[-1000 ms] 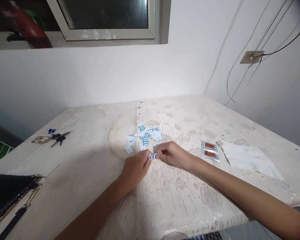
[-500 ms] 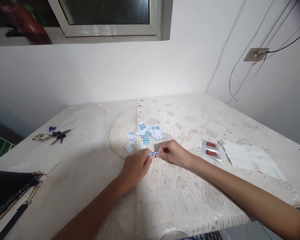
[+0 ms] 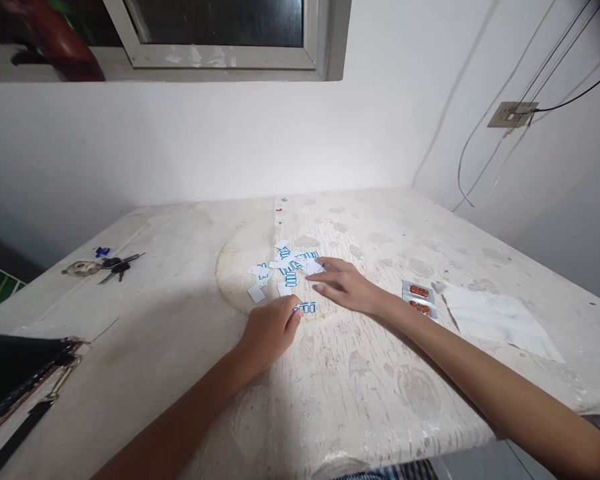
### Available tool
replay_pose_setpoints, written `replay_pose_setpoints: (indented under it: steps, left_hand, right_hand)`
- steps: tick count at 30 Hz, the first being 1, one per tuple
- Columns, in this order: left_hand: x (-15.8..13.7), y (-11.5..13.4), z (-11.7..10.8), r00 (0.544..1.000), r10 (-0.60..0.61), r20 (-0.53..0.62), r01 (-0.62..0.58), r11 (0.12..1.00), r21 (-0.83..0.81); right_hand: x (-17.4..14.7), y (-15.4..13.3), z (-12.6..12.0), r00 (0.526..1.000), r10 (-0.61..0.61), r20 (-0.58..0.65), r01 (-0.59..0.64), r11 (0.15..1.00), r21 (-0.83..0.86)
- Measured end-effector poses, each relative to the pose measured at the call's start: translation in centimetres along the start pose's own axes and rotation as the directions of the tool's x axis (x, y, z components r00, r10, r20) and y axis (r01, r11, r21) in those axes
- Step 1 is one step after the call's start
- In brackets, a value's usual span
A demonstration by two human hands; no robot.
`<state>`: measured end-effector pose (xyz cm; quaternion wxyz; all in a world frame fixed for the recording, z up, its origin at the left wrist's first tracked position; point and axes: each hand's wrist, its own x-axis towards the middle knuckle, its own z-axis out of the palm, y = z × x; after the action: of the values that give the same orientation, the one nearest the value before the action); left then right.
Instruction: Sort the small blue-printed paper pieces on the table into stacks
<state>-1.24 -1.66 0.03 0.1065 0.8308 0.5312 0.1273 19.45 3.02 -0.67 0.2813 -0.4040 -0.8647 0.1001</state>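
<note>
Between the thumb and fingers of my left hand (image 3: 273, 330) is a small white paper strip (image 3: 307, 307) with a row of blue-outlined boxes; its left end is hidden by the fingers. My right hand (image 3: 347, 285) is open, fingers stretched over the right edge of a pile of paper pieces (image 3: 291, 263). Several white pieces with blue print overlap in that pile. I cannot tell whether the right fingertips touch it. One plain white piece (image 3: 255, 293) lies at the pile's lower left.
Right of my right hand lie a blister pack (image 3: 420, 299) with reddish contents and a white cloth or paper sheet (image 3: 500, 320). At left are keys (image 3: 116, 267) and a black bag (image 3: 20, 373). A wall socket (image 3: 513, 115) with cables is at right.
My right hand has let go of the strip's right end, moved up to the pile and spread its fingers. My left hand still holds the strip.
</note>
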Motion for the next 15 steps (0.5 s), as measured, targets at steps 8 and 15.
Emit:
replay_pose_setpoints:
  steps: [8,15]
  left_hand:
    - [0.0,0.03,-0.06,1.0,-0.004,0.003,0.004,1.0,0.008]
    - [0.0,-0.03,-0.05,1.0,0.018,0.007,-0.018,1.0,0.025]
  right_hand:
    - [-0.01,0.24,0.7,0.996,-0.081,0.046,0.086,0.989,-0.123]
    - [0.04,0.55,0.49,0.999,0.01,0.038,-0.006,0.994,-0.108]
